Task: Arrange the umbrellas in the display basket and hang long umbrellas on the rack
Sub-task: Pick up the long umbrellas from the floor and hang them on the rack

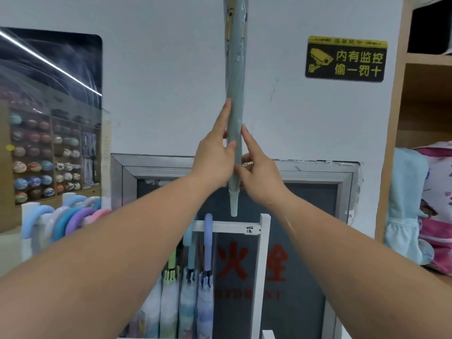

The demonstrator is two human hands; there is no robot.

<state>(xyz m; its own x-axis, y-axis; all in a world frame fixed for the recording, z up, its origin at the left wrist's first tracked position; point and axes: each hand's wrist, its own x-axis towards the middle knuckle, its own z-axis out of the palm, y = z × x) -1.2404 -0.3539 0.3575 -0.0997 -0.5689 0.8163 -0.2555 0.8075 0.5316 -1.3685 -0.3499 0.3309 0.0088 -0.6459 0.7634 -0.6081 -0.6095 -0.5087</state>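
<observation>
**Long umbrella held upright above the rack rail**

Above the white rack [227, 227], a long grey-blue umbrella [235, 77] in a clear sleeve stands nearly vertical, its tip pointing down and ending just over the rack's top rail, apart from it. Its upper end runs out of the top of the view, so the handle cannot be seen. The left hand [215, 157] wraps the lower shaft from the left, fingers extended upward along it and thumb pressed across the front: a closed grip on the umbrella. The right hand [259, 177] meets the same stretch from the right, slightly lower, index finger laid against the shaft and thumb pinching it near the tip end. Both hands therefore hold the umbrella well below its midpoint, with the long axis rising straight up from the grip. Below the rail hang three other long umbrellas [188, 289] by their hooked handles, to the left of the rack's right post, which leaves free rail beneath the tip. Left of the rack, a row of pastel curved handles [71, 216] is lined up. In judgement, hanging requires the hidden handle end to reach the rail, so the umbrella probably needs inverting first.
</observation>
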